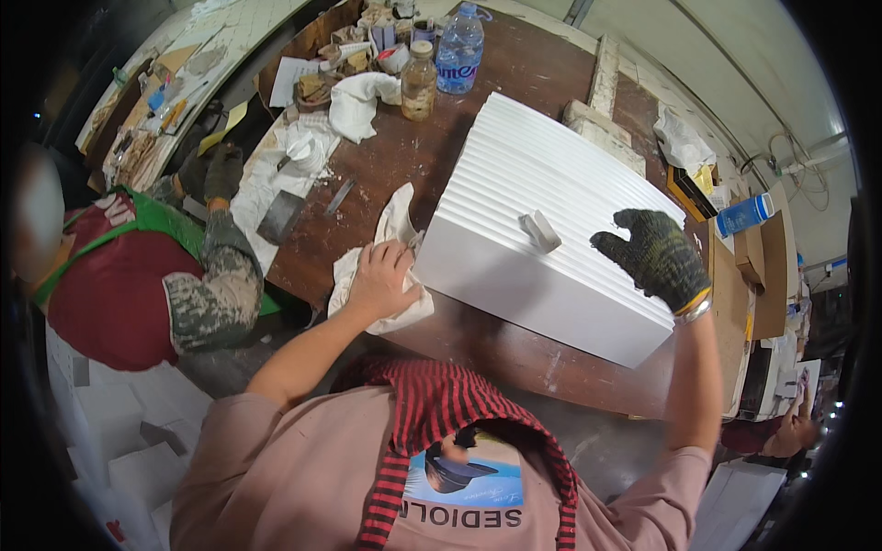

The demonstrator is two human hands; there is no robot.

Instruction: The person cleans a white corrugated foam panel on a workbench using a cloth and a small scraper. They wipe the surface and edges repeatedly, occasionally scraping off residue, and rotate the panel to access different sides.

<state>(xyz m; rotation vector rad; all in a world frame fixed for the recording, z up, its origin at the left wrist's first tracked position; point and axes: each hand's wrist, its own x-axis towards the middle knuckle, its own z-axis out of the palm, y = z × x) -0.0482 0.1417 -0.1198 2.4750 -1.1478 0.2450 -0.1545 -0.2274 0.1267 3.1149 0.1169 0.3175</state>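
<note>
White ribbed drawer front (542, 211): a box-like panel with fine parallel grooves and a small white handle (541, 230) at its middle, lying tilted on the brown worktop (478, 344) directly in front of you. Your left hand (384, 277), bare, is closed on a crumpled white rag (390, 234) and presses it to the panel's near left corner, touching the edge. Your right hand (657, 257), in a dark knitted glove with a yellow cuff, rests with fingers spread wide on the panel's grooved face toward its right side, holding nothing. At the far end of the worktop stand a clear plastic water bottle (459, 48) with a blue label and, just beside it, a small glass jar (419, 83) with a pale lid; a second white cloth (358, 101) lies bunched to the left of the jar. A flat metal blade (338, 196) lies on the worktop, left of the rag. At your left, another person in a camouflage sleeve (216, 294) and a dark glove (223, 173) reaches toward the worktop's edge, well apart from your own hands. A blue cylindrical can (744, 215) lies on cardboard beyond the panel's right end.
</note>
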